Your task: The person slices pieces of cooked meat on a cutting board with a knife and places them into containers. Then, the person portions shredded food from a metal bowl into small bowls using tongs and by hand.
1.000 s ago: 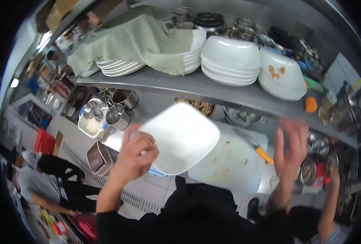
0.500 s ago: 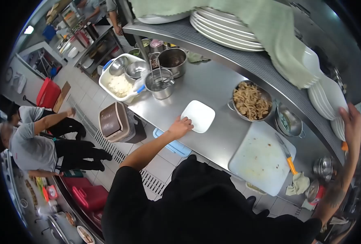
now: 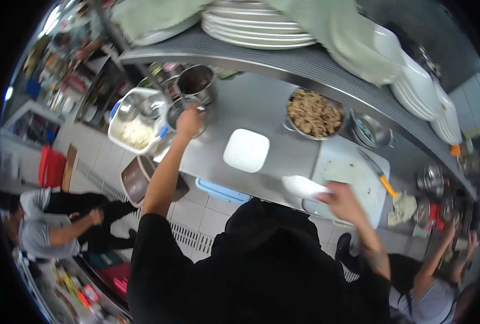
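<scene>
My left hand (image 3: 188,123) is over the metal pot (image 3: 171,114), its fingers closed around a metal utensil handle (image 3: 200,109); the rest of the utensil is hidden. My right hand (image 3: 341,203) grips a white dish (image 3: 300,187) by its edge, tilted and blurred, above the front edge of the steel counter near the cutting board. A square white dish (image 3: 246,150) lies alone on the counter between my hands. Behind it to the right stands a metal colander-like bowl of brown cooked strips (image 3: 314,113).
A white tub (image 3: 118,133) with rice-like food and metal bowls is at left. A knife (image 3: 378,170) lies on the cutting board (image 3: 326,162). Overhead, a shelf (image 3: 186,49) bears stacked plates (image 3: 259,27). People stand at left (image 3: 51,227) and lower right (image 3: 426,294).
My left hand has left the square dish and moved to the utensil in the pot. My right hand has come down from the shelf's dish stack with a white dish.
</scene>
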{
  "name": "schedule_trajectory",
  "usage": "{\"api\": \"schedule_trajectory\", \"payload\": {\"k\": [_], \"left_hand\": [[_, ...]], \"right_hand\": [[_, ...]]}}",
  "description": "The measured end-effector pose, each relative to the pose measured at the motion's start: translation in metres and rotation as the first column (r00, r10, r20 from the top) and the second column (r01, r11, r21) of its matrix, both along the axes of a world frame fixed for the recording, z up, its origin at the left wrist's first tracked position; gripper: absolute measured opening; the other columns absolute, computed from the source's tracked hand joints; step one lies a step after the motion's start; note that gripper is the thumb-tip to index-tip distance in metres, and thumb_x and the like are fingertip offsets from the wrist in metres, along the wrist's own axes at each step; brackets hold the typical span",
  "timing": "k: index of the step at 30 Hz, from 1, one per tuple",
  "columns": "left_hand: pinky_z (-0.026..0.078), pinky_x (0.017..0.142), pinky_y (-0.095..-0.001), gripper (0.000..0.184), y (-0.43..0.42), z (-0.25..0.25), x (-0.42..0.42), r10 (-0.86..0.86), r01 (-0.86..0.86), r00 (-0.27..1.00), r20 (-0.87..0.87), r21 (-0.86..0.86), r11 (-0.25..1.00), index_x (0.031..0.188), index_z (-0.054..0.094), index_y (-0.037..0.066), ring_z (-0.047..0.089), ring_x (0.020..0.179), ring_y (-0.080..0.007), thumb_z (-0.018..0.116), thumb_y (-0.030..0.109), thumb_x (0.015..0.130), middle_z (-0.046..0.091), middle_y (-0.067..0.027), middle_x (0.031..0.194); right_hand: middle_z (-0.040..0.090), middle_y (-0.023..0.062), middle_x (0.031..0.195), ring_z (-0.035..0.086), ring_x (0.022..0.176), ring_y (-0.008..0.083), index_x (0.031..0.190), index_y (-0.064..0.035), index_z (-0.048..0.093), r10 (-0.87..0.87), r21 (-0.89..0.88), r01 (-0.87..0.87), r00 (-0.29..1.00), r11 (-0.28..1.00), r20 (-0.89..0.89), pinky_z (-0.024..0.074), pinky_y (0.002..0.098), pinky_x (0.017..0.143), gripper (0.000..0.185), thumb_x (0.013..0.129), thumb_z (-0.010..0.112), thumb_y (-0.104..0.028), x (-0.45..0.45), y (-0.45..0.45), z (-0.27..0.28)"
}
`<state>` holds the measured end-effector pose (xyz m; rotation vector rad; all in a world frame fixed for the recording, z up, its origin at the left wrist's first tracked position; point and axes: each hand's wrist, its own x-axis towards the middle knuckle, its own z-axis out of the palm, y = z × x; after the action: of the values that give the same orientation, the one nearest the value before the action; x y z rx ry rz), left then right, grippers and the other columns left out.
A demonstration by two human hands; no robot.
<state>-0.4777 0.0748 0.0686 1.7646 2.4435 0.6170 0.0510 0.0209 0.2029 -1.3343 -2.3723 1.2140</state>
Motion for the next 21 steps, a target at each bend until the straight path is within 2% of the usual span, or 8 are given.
{"api": "schedule_trajectory", "payload": {"k": [6,9,12,14,16,17,18,21], "left_hand": [[0.055,0.068,-0.0411,0.027,-0.026,0.033,-0.015,0.146,-0.163,0.986,0.080,0.278,0.947,0.115,0.065,0.001,0.070,0.069,-0.0356,0.058,0.008,0.090,0.070,-0.0217,0.079],[0.054,0.065,-0.0292,0.026,-0.059,0.046,-0.007,0.065,-0.347,0.811,0.581,0.390,0.853,0.116,0.066,-0.002,0.071,0.070,-0.0152,0.056,0.004,0.093,0.071,-0.0095,0.075],[0.054,0.068,-0.0278,0.026,-0.098,0.077,0.040,0.027,-0.459,0.748,0.664,0.486,0.744,0.116,0.066,-0.004,0.072,0.076,-0.0157,0.058,0.006,0.093,0.072,-0.0083,0.079],[0.055,0.074,-0.0275,0.022,-0.125,0.100,0.084,0.210,-0.459,0.821,0.531,0.396,0.796,0.111,0.067,-0.004,0.071,0.088,-0.0163,0.061,0.001,0.091,0.073,-0.0097,0.095],[0.057,0.078,-0.0307,0.020,-0.133,0.108,0.139,0.026,-0.257,0.928,0.372,0.588,0.767,0.106,0.068,-0.002,0.070,0.094,-0.0190,0.066,-0.002,0.087,0.070,-0.0118,0.109],[0.057,0.078,-0.0323,0.021,-0.135,0.106,0.161,-0.074,-0.065,0.977,0.199,0.610,0.790,0.105,0.068,-0.001,0.070,0.094,-0.0221,0.068,-0.004,0.085,0.068,-0.0130,0.113],[0.058,0.078,-0.0339,0.022,-0.137,0.102,0.184,-0.175,0.126,0.984,0.025,0.598,0.792,0.104,0.069,-0.001,0.070,0.093,-0.0252,0.069,-0.006,0.083,0.067,-0.0142,0.117],[0.056,0.085,-0.0388,0.023,-0.132,0.066,0.262,-0.529,0.379,0.841,0.118,0.569,0.730,0.103,0.069,0.001,0.066,0.101,-0.0328,0.069,-0.001,0.080,0.064,-0.0153,0.117]], "right_hand": [[0.066,0.0054,0.100,0.054,0.114,0.0276,0.088,-0.0072,0.067,-0.074,0.513,-0.026,0.982,0.858,0.174,0.0458,0.0520,0.079,0.018,0.085,0.071,-0.024,-0.055,-0.024,-0.207],[0.065,0.0040,0.110,0.050,0.121,0.0284,0.091,-0.0084,0.068,-0.062,0.561,-0.057,0.980,0.826,0.191,0.0455,0.0543,0.082,0.021,0.085,0.070,-0.028,-0.055,-0.024,-0.222],[0.061,0.0094,0.118,0.048,0.122,0.0307,0.099,-0.0073,0.071,-0.045,0.542,-0.084,0.975,0.836,0.219,0.0461,0.0550,0.085,0.030,0.086,0.071,-0.034,-0.056,-0.027,-0.202],[0.061,0.0128,0.117,0.046,0.125,0.0331,0.104,-0.0072,0.072,-0.126,0.417,0.113,0.992,0.902,0.004,0.0466,0.0543,0.087,0.033,0.087,0.071,-0.035,-0.064,-0.030,-0.164],[0.061,0.0120,0.118,0.052,0.120,0.0300,0.111,-0.0064,0.070,-0.083,0.362,0.120,0.990,0.924,-0.117,0.0491,0.0488,0.088,0.037,0.092,0.068,-0.038,-0.074,-0.024,-0.139],[0.061,0.0114,0.116,0.055,0.114,0.0267,0.114,-0.0057,0.068,-0.268,-0.287,0.177,0.909,0.942,-0.320,0.0505,0.0452,0.086,0.039,0.094,0.067,-0.039,-0.084,-0.018,-0.116],[0.062,0.0107,0.114,0.058,0.108,0.0234,0.116,-0.0050,0.066,-0.521,-0.812,0.032,0.781,0.583,-0.344,0.0520,0.0416,0.085,0.040,0.096,0.065,-0.040,-0.093,-0.013,-0.095],[0.065,0.0075,0.107,0.063,0.092,0.0171,0.121,-0.0042,0.061,-0.700,-0.937,-0.214,0.623,0.275,-0.348,0.0552,0.0353,0.080,0.033,0.101,0.060,-0.030,-0.111,0.009,-0.051]]}}
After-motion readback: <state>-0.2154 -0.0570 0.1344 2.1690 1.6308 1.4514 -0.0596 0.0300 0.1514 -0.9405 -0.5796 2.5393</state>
